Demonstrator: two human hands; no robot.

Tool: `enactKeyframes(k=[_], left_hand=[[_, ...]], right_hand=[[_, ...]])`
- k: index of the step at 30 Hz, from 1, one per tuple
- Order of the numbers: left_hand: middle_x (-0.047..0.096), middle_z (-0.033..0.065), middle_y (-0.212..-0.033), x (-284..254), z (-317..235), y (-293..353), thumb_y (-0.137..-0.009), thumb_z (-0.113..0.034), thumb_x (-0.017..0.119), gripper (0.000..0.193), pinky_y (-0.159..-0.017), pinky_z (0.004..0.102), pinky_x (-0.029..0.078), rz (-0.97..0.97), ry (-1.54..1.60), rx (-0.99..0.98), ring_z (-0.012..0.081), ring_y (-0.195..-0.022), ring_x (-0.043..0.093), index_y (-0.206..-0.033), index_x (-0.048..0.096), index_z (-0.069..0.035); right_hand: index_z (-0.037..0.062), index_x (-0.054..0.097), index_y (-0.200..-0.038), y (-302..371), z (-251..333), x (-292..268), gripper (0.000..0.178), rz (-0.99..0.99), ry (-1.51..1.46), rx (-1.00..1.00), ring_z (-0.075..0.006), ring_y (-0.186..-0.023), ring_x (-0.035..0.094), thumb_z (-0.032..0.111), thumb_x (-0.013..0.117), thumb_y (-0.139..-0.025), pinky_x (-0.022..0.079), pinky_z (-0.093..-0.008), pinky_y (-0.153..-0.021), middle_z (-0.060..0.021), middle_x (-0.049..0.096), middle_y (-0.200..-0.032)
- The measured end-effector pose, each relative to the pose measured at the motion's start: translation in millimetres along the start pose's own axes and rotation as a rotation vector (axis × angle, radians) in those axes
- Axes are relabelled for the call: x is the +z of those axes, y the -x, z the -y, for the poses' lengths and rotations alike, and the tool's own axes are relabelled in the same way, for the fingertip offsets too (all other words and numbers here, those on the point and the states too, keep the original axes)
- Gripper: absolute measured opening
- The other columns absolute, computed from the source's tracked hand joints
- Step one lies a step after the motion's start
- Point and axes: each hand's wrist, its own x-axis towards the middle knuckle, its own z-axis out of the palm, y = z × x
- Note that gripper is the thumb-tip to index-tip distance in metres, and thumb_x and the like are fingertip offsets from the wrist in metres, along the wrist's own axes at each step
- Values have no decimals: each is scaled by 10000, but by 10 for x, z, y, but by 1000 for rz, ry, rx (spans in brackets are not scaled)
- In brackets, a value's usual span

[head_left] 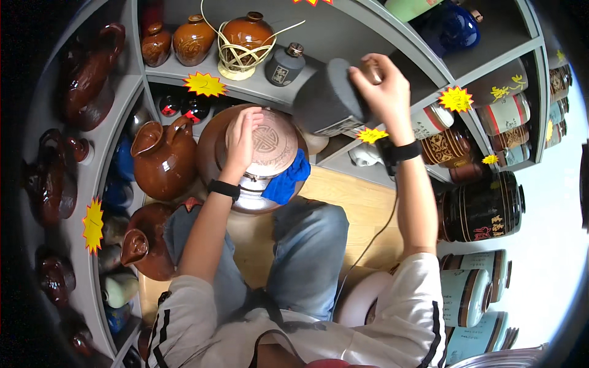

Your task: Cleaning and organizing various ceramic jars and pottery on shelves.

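The right hand (388,91) grips a dark grey bottle (327,101) by its brownish cap, fingers and thumb closed around it. The bottle is tilted in the air, in front of the shelf (334,34) and just right of a large brown jar (210,138). The left hand (244,140) is open, its fingers nearly straight, at the left edge of the jar's round, patterned lid (272,146); whether it presses on the lid, I cannot tell. A blue cloth (288,181) drapes over the lid's lower right edge. Left of the jar stand 2 brown pitchers, 1 upper (162,162) and 1 lower (153,240), the lower beside the person's knee. On the shelf beyond are 2 small brown jars, 1 left (156,46) and 1 right (194,42), then a brown jar in a woven holder (238,56) and a small grey bottle (286,66). Each wrist wears a black band.
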Motion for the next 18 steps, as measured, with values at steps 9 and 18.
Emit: enactKeyframes(k=[9, 18], left_hand=[[638, 117, -953, 96, -59, 6, -1007, -261, 350, 369, -812, 300, 472, -55, -157, 127, 180, -879, 612, -1082, 585, 13], [621, 107, -906, 77, -29, -16, -1004, -207, 377, 313, -772, 283, 487, -105, -193, 20, 156, -818, 605, -1041, 575, 32]], right_hand=[[83, 606, -1058, -245, -782, 257, 428, -30, 300, -58, -334, -868, 638, 356, 696, -741, 517, -399, -779, -156, 627, -953], [46, 612, -1049, -611, -1337, 918, 482, -16, 296, 34, -369, -878, 631, 398, 682, -727, 509, -436, -787, -202, 639, -944]])
